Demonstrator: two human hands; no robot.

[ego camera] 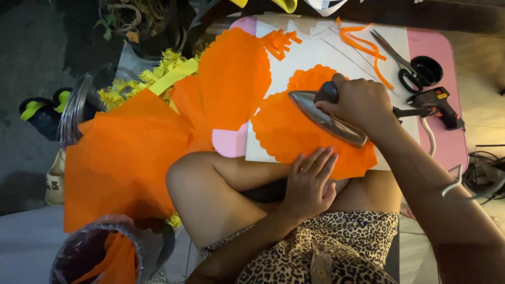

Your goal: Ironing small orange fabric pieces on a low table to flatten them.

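Head view looks down on a low pink table point(447, 47). Right hand point(363, 102) is clenched around the dark handle of an iron point(329, 118), whose metal plate rests on an orange scalloped paper piece point(294, 131) lying on white card point(315, 52). Left hand point(310, 181) is released, fingers flat on the near edge of this paper. Scissors point(405, 66) and what seems a glue gun point(436, 102) lie behind the iron.

no packages, signs or screens; small yellow label on glue gun point(438, 103).
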